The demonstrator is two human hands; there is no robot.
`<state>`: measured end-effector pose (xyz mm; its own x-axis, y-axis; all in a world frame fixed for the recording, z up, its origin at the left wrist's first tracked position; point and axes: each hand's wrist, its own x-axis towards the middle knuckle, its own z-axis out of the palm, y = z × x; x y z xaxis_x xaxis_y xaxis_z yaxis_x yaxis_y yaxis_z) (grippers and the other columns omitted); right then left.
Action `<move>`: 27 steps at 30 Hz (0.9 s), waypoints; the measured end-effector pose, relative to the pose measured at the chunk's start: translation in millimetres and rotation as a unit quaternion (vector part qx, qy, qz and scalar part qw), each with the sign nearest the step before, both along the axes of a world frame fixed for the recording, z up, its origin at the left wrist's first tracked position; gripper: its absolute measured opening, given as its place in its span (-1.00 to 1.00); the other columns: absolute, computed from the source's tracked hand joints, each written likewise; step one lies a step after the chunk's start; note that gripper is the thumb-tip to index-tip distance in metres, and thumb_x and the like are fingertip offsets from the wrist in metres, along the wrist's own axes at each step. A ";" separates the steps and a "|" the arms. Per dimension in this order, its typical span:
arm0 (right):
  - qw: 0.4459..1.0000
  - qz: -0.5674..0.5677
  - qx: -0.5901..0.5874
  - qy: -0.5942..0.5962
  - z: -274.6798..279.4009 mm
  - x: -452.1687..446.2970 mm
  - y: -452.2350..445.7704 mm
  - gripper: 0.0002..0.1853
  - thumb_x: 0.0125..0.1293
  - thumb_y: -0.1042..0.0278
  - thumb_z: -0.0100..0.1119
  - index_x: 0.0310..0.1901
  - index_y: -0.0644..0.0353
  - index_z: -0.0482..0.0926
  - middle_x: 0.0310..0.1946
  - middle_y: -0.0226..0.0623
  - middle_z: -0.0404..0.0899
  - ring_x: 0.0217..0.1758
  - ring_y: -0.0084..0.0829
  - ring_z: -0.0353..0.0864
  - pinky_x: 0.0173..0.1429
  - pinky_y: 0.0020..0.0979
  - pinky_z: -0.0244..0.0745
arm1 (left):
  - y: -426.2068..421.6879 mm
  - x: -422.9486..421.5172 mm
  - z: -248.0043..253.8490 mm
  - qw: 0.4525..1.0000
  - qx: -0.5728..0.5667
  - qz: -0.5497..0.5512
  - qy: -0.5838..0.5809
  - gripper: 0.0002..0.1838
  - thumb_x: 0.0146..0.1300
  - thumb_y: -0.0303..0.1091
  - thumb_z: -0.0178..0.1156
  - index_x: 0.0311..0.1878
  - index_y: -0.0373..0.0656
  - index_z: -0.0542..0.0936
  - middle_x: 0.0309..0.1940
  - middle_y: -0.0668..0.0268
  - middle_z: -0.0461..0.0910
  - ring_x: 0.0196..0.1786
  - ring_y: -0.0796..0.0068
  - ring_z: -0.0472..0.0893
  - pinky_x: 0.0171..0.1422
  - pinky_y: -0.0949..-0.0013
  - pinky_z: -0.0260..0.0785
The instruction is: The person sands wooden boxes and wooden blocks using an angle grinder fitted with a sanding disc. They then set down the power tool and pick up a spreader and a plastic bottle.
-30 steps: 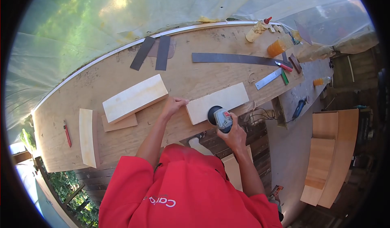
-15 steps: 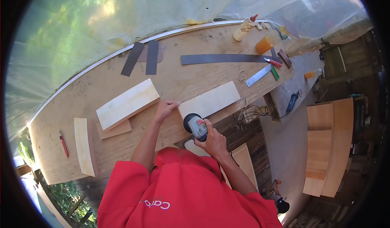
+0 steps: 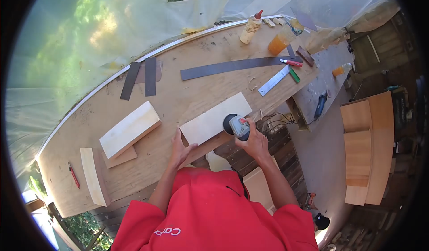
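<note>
A pale wooden board (image 3: 210,118) lies near the front edge of the workbench. My right hand (image 3: 254,141) is wrapped round a grey and black orbital sander (image 3: 240,126), whose round pad sits at the board's near right part. At the board's left end, my left hand (image 3: 181,149) grips the near corner, with its fingers along the end and its thumb by the near side. Left of that hand, a second pale wooden block (image 3: 129,128) rests partly over a thin brown board (image 3: 120,157).
On the workbench (image 3: 174,101) are another block (image 3: 93,175), a red pen-like tool (image 3: 73,176), dark strips (image 3: 150,76), a try square (image 3: 275,81), a red cutter (image 3: 291,63) and a glue bottle (image 3: 250,29). Cables (image 3: 279,121) hang by the bench edge. Wooden panels (image 3: 380,152) stand at right.
The sander in my right hand has moved right along the board. My left hand has shifted from beside the board's left end to around its near corner. The view has shifted slightly.
</note>
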<state>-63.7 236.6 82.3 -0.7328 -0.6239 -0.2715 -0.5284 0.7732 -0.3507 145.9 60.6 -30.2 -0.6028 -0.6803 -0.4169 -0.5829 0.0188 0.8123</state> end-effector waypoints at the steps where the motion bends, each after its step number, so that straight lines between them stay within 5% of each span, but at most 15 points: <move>1: 1.000 -0.016 0.012 0.006 -0.9 -11.6 1.5 -0.13 -0.05 -0.05 0.36 0.31 -0.08 0.17 -0.21 0.07 0.62 -0.10 0.13 0.62 -0.04 0.05 0.52 | -0.9 1.2 0.5 1.000 0.016 -0.012 -0.006 0.24 -0.08 -0.18 0.53 0.51 -0.30 -0.13 0.39 -0.11 0.13 0.41 -0.01 0.15 0.52 0.17 0.01; 14: 0.997 -0.069 0.028 0.025 10.8 -91.7 23.1 -0.12 -0.04 -0.07 0.37 0.30 -0.04 0.17 -0.22 0.16 0.63 -0.11 0.16 0.62 -0.05 0.05 0.50 | -22.4 14.2 10.2 0.991 0.074 -0.109 -0.023 0.41 -0.11 -0.02 0.55 0.51 -0.29 -0.34 0.44 -0.19 -0.05 0.49 -0.03 -0.02 0.57 0.16 -0.16; 17: 1.000 -0.016 0.013 0.018 4.2 -71.6 12.9 -0.14 -0.02 -0.04 0.36 0.30 -0.05 0.17 -0.20 0.12 0.63 -0.15 0.16 0.63 -0.07 0.06 0.51 | -29.7 14.9 16.8 0.990 0.006 -0.143 0.003 0.12 0.12 -0.04 0.39 0.51 -0.30 -0.13 0.42 -0.07 0.12 0.45 0.06 0.12 0.54 0.20 -0.07; 19: 1.000 -0.011 0.013 0.011 8.5 -52.1 7.5 -0.15 -0.02 -0.03 0.36 0.30 -0.06 0.17 -0.22 0.12 0.63 -0.15 0.16 0.63 -0.08 0.06 0.51 | -42.0 11.3 10.8 0.977 0.164 -0.029 0.134 -0.26 0.34 -0.12 0.20 0.43 -0.33 0.18 0.34 0.09 0.35 0.33 0.21 0.33 0.47 0.28 0.08; 20: 1.000 -0.011 0.013 0.008 10.2 -41.7 5.3 -0.15 -0.02 -0.02 0.36 0.30 -0.06 0.17 -0.23 0.11 0.63 -0.16 0.17 0.63 -0.08 0.07 0.51 | -47.6 12.0 4.1 0.979 0.160 -0.045 0.115 -0.44 0.50 -0.02 -0.10 0.29 -0.33 0.43 0.22 0.18 0.50 0.25 0.33 0.44 0.40 0.35 0.17; 27: 0.998 0.069 0.016 0.003 -2.2 42.2 -20.7 -0.11 -0.01 -0.06 0.37 0.35 -0.02 0.16 -0.29 0.05 0.59 -0.21 0.14 0.63 -0.14 0.06 0.54 | -70.3 14.8 -16.7 0.968 0.237 0.014 0.075 -0.04 0.37 0.42 -0.52 0.28 -0.28 0.45 0.27 0.06 0.44 0.31 0.29 0.40 0.38 0.33 0.21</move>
